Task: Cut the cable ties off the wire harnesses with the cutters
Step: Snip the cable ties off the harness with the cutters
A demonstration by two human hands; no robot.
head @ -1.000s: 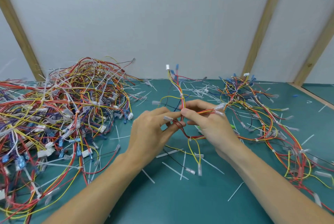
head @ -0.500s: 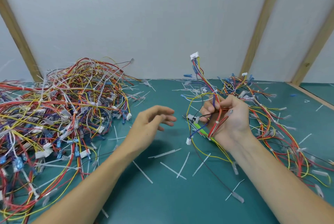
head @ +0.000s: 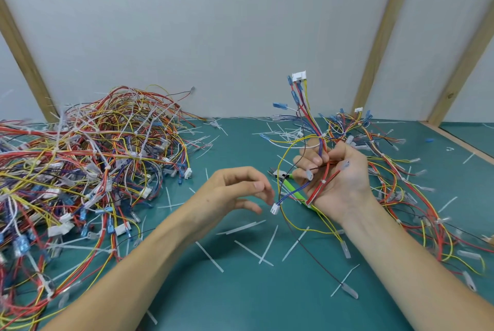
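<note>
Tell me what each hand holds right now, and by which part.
The right hand grips a wire harness around the middle of its bundled wires, connectors sticking up. The left hand holds nothing.

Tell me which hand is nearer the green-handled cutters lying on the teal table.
Right. The right hand, gripping a wire harness, sits directly over the green-handled cutters, hiding part of the handle. The left hand hovers empty just to their left, across a small gap.

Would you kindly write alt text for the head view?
A right hand grips a wire harness above a green table, green-handled cutters beneath it; the left hand hovers open beside a large harness pile.
</note>
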